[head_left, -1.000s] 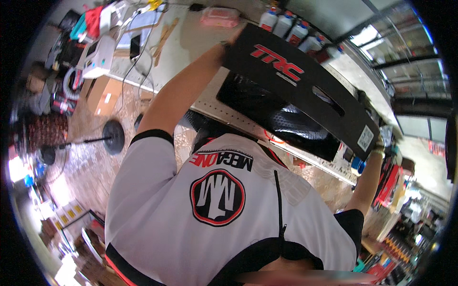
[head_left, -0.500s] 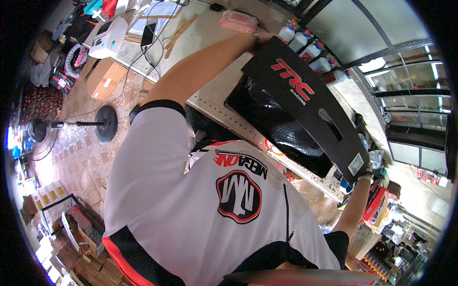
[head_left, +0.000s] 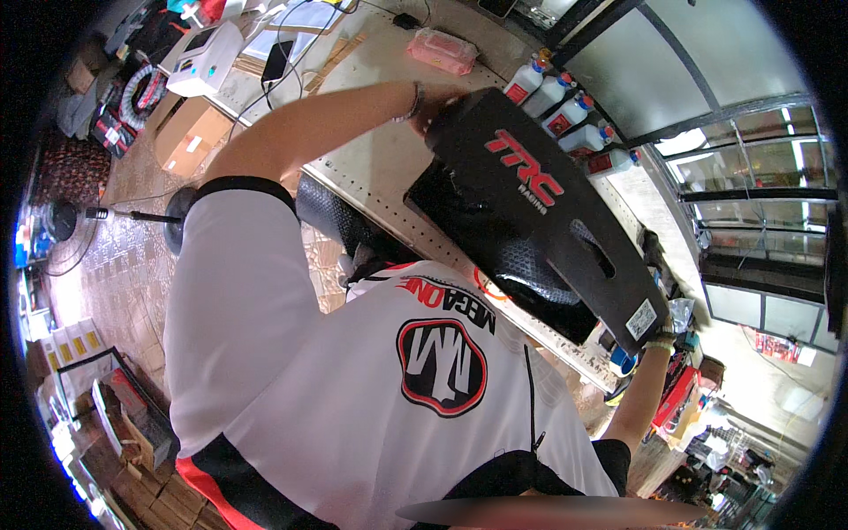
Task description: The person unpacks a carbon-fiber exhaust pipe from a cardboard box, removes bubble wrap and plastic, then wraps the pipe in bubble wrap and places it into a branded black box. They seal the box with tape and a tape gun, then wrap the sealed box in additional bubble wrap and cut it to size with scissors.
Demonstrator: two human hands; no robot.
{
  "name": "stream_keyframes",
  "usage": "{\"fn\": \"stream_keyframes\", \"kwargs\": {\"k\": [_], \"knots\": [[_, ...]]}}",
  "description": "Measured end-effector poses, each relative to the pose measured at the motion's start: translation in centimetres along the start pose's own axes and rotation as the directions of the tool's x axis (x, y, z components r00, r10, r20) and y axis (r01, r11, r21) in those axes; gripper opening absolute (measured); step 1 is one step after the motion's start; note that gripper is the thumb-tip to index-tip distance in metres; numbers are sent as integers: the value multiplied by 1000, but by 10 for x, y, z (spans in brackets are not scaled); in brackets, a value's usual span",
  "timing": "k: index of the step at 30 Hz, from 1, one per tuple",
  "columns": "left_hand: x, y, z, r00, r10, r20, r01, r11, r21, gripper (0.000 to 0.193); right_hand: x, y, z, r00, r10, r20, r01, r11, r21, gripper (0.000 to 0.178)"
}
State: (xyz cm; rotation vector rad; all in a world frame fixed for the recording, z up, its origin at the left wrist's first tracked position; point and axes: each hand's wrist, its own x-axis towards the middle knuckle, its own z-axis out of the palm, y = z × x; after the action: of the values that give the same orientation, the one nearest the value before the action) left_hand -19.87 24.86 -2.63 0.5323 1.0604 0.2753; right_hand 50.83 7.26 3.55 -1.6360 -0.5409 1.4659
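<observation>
A flat black cardboard header card with red lettering, a hang slot and a square code label is held up over the table. Below it hangs a glossy, dark wrapped sheet with a textured surface, apparently attached to the card as one package. My left hand grips the card's upper-left end, its fingers partly hidden behind it. At the opposite, lower-right end my right hand holds the corner; most of its fingers are out of sight behind the card.
Several white bottles line the table's far side beside a pink soft pack. To the left on the white table are a phone, cables and a white device. A cardboard box sits below that end.
The black package has shifted slightly left and toward me, and its upper-left end has dropped a little. My left arm has swung left with it; both hands keep their hold.
</observation>
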Motion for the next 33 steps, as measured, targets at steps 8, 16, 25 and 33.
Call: {"fn": "stream_keyframes", "kwargs": {"k": [8, 16, 25, 33], "knots": [[18, -11, 36, 998, -30, -50, 21, 984, -177, 80, 6, 0, -5, 1000, 9, 17, -8, 999, -42, 67], [-25, 21, 38, 993, -64, 101, 64, 998, 4, 86, 9, 8, -7, 999, 31, 41, -26, 992, -127, 65], [-16, -32, 43, 913, 144, -381, 207, 642, 738, 83, 13, 59, -21, 982, 187, -5, -125, 640, -758, 24], [-1, -73, 90, 631, 764, -133, 276, -61, 959, 66, -28, 169, 25, 960, -247, -129, -79, 200, -977, 51]]}}
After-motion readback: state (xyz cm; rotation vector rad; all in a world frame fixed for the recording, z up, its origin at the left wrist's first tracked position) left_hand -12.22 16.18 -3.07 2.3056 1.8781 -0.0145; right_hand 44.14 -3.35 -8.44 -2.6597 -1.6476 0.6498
